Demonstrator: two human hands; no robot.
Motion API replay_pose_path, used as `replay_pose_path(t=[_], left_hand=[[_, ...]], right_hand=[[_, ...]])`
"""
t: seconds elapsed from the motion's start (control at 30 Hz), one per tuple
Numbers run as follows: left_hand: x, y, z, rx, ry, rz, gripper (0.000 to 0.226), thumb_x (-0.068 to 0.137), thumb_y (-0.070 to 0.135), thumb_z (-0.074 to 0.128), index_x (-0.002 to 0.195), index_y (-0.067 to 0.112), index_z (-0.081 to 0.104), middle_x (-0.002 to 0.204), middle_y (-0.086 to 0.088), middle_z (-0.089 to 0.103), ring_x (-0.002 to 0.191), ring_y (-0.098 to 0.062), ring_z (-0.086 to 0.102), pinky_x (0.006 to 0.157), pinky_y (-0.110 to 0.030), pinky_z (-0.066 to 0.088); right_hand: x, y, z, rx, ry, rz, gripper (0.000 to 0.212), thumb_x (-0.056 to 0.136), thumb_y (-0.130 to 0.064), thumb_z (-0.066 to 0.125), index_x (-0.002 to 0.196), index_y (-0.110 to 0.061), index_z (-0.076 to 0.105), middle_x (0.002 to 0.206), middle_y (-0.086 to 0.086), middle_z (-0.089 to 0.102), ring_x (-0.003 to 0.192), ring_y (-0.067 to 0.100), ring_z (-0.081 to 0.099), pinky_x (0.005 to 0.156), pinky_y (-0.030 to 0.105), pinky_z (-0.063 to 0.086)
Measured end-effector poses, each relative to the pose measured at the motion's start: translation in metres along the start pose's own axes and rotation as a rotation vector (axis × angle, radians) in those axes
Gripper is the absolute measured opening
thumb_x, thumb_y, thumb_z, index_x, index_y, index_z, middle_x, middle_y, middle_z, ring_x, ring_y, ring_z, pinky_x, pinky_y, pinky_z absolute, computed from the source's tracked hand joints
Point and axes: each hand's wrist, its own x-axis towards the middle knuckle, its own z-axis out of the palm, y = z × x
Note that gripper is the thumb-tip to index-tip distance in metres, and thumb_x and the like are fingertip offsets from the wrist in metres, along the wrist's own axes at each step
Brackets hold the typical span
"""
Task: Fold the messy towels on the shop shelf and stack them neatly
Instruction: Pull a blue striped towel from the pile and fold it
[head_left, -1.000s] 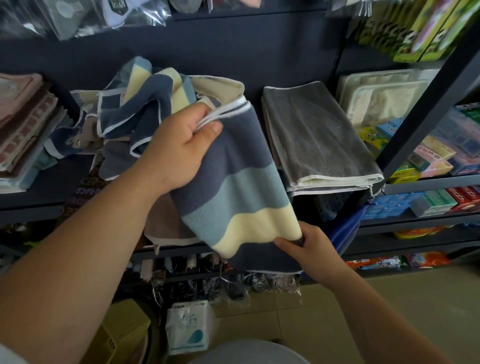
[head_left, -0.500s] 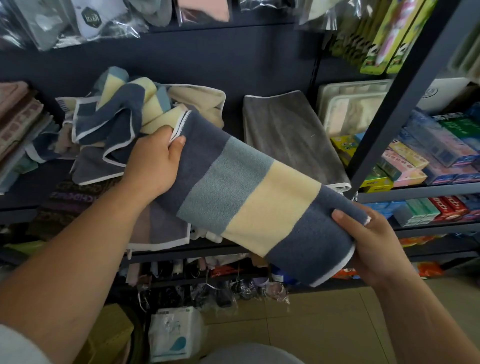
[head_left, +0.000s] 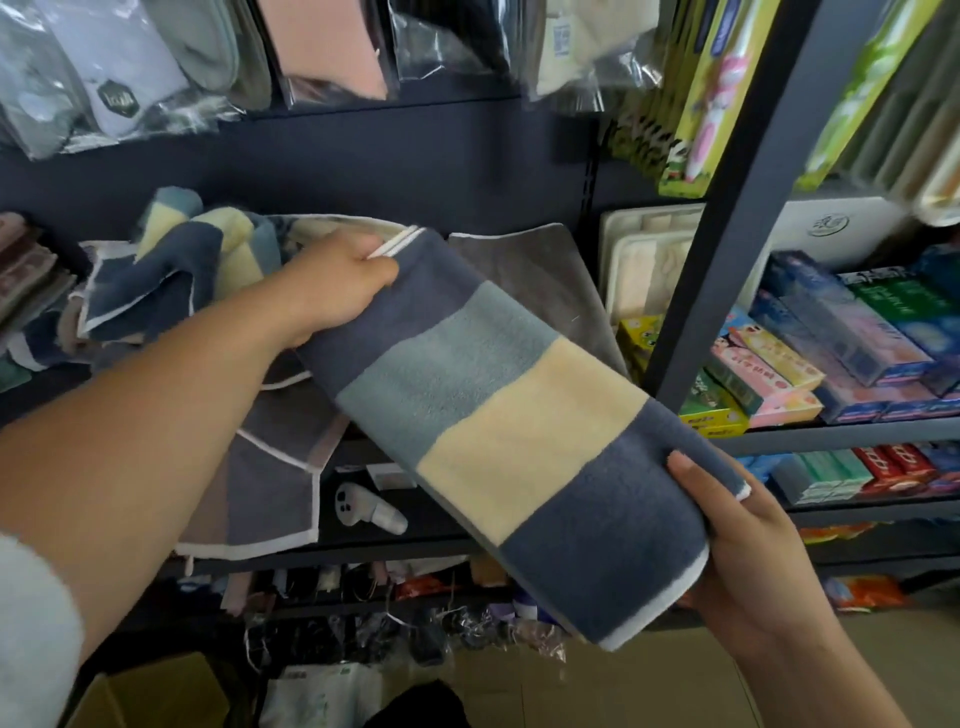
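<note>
The striped towel (head_left: 498, 431) no longer hangs from the left hand (head_left: 337, 283) — it is now drawn out flat and slanted between both hands, in the air in front of the shelf (head_left: 389, 550). The left hand pinches its upper hemmed end; the right hand (head_left: 748, 545) grips the lower end, thumb on top. It looks ready for a fold in half — the pile (head_left: 171, 270) behind is yet unfolded.

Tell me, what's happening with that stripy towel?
A person holds a folded striped towel out between both hands at a shop shelf. The left hand grips its upper end, the right hand its lower end. A messy heap of towels lies on the shelf beside a flat grey towel.
</note>
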Motion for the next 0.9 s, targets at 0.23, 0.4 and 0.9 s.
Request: replay_pose_path(t=[0.23,0.4,0.9], left_hand=[[0.1,0.014,0.029,0.153,-0.095,0.147,0.025,0.099,0.028,0.054,0.077,0.017,0.053,0.081,-0.004,0.059,0.077,-0.022,0.055,0.067,-0.034,0.04],[0.156,0.018,0.041,-0.028,-0.188,0.204,0.024,0.096,0.024,0.061,0.077,0.009,0.06,0.073,-0.004,0.057,0.07,-0.016,0.051,0.062,-0.03,0.035],[0.221,0.014,0.107,0.419,-0.23,0.623,0.022,0.103,0.034,0.049,0.084,0.021,0.046,0.101,-0.017,0.064,0.08,-0.028,0.05,0.066,-0.035,0.034]], right_hand=[[0.016,-0.002,0.033,0.099,0.032,-0.013,0.041,0.071,-0.012,0.069,0.11,-0.001,0.067,0.087,0.017,0.076,0.07,0.026,0.074,0.052,0.03,0.056],[0.03,-0.009,0.059,0.226,0.119,0.026,0.037,0.078,-0.009,0.07,0.113,0.001,0.068,0.085,0.015,0.076,0.067,0.022,0.073,0.052,0.028,0.057],[0.053,-0.003,0.108,0.122,0.355,-0.014,0.047,0.084,0.001,0.07,0.126,-0.018,0.061,0.106,0.007,0.077,0.093,0.028,0.076,0.066,0.039,0.062]])
